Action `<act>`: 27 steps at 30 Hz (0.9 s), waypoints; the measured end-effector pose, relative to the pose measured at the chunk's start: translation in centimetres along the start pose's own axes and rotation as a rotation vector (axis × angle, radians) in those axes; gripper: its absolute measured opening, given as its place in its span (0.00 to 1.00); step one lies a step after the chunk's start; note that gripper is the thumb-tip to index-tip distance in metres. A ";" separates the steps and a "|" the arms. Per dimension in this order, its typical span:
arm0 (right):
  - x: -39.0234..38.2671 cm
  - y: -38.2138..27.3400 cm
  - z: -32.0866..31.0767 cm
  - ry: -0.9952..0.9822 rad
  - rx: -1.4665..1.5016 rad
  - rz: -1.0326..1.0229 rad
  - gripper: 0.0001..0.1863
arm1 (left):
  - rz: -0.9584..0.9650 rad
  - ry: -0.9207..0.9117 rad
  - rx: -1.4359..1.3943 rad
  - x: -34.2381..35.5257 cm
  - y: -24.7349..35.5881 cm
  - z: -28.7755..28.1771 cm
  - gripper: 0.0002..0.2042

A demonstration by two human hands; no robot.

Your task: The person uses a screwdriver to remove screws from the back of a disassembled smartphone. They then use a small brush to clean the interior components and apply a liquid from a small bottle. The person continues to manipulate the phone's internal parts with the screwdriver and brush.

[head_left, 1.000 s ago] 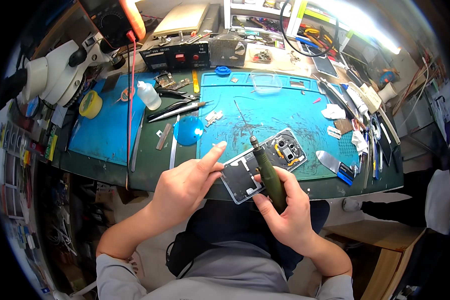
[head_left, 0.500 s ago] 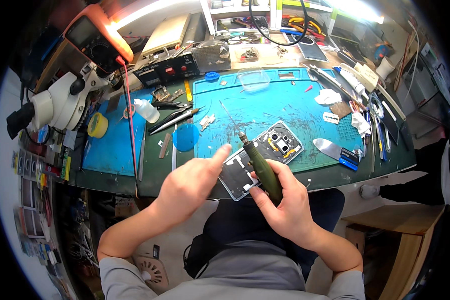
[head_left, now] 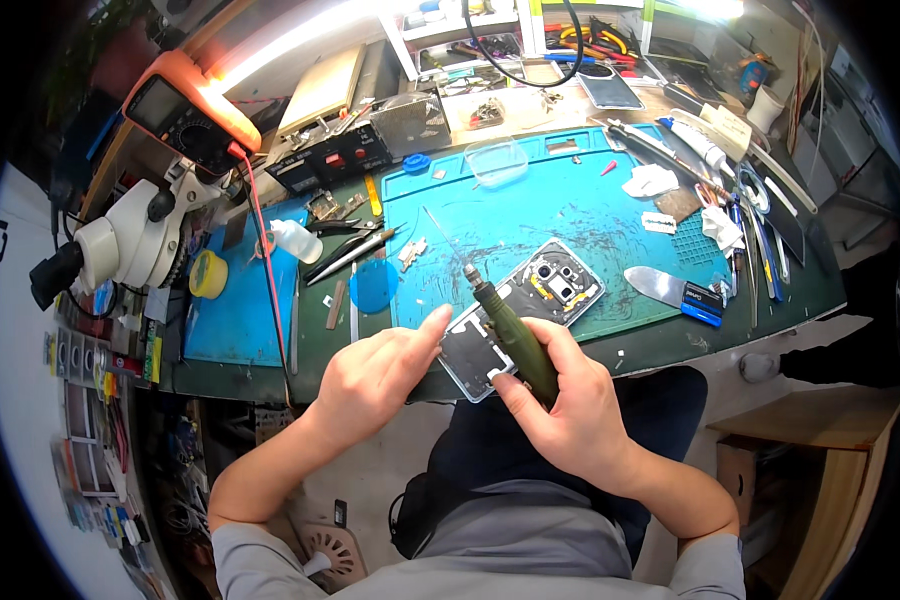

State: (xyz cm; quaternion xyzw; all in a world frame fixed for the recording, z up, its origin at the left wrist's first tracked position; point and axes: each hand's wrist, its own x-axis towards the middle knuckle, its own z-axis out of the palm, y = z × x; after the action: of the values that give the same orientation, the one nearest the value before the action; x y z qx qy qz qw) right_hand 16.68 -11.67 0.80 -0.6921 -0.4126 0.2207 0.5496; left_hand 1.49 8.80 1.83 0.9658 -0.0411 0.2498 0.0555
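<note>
My right hand (head_left: 582,415) is wrapped round a dark green rotary tool (head_left: 518,340) with a metal collar and a long, thin bit pointing up and away. Beneath the tool lies an opened phone (head_left: 467,352), its back off, slanting across the near edge of the blue mat. Its camera section (head_left: 560,280) shows at the upper right; the tool and my right hand cover part of the middle. My left hand (head_left: 375,385) is beside the phone's left edge, fingers stretched forward and nothing visible in them. Whether its fingertips touch the phone I cannot tell.
Under the phone is the blue work mat (head_left: 420,220). A spatula blade (head_left: 660,287) with a blue handle, several tools and tissues lie to the right. A white bottle (head_left: 297,240), pliers (head_left: 345,243) and a microscope (head_left: 120,235) stand left, with an orange multimeter (head_left: 185,115) behind.
My left hand has drawn back slightly from the tool, and its raised index finger is lower. The rotary tool stays in my right hand. The whole view has shifted a little.
</note>
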 end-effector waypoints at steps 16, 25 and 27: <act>0.1 0.3 0.6 0.028 -0.027 -0.005 0.24 | -0.305 -0.105 -0.373 1.4 -1.2 0.2 0.34; 0.1 0.2 0.8 0.040 -0.075 -0.018 0.23 | -0.632 -0.267 -0.602 2.1 -1.8 -1.4 0.34; 0.1 0.2 0.7 0.043 -0.072 -0.021 0.23 | -0.515 -0.184 -0.540 1.6 -1.4 -1.3 0.36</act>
State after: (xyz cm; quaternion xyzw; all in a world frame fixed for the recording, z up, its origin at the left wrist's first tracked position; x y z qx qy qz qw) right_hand 16.26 -11.18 0.36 -0.7116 -0.4156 0.1850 0.5354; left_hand 2.47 10.27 3.60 0.9136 0.1338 0.1200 0.3647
